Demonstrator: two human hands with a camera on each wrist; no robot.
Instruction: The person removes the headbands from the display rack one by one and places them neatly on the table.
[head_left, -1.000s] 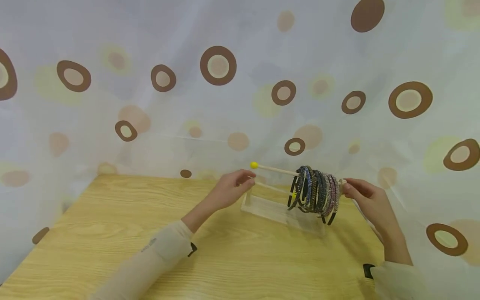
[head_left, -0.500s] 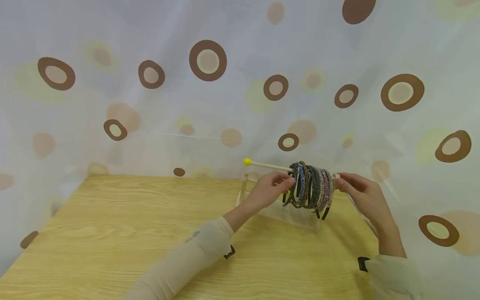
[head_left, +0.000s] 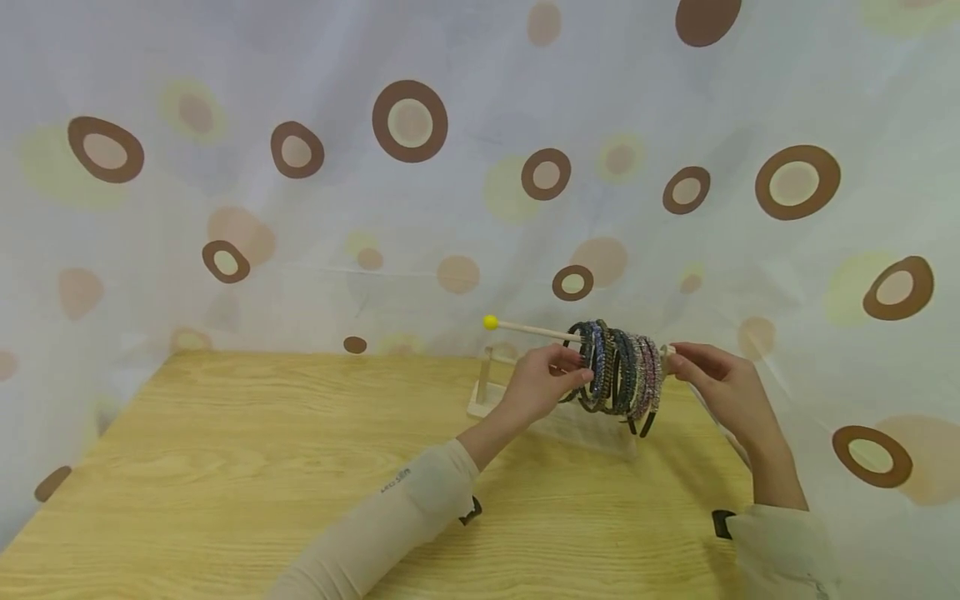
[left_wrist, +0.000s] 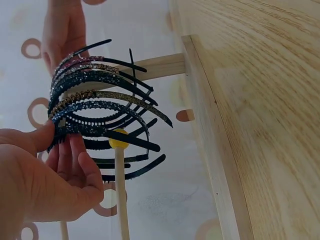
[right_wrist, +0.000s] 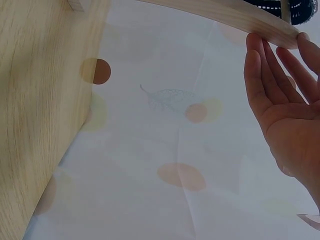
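Several glittery headbands (head_left: 618, 371) hang bunched together on the upper rod (head_left: 532, 331) of a wooden stand. My left hand (head_left: 536, 383) pinches the outermost one, a dark sparkly headband (left_wrist: 82, 130), its thumb on top and fingers beneath in the left wrist view. On the far side of the bunch, my right hand (head_left: 723, 383) holds the top end of the stand's wooden upright (right_wrist: 272, 31) between thumb and fingers. Yellow balls cap the rods; one yellow ball (head_left: 491, 322) shows at the upper rod's left end. The headbands partly hide the lower rod.
The stand's long base (head_left: 480, 406) sits on a wood-grain table (head_left: 300, 467) near its back right. Close behind the table hangs a pale curtain (head_left: 315, 225) with brown rings and dots.
My left hand has moved right, past the rod's ball end, to the headbands and grips the outermost one. The right hand stays at the upright. The head view has shifted slightly.
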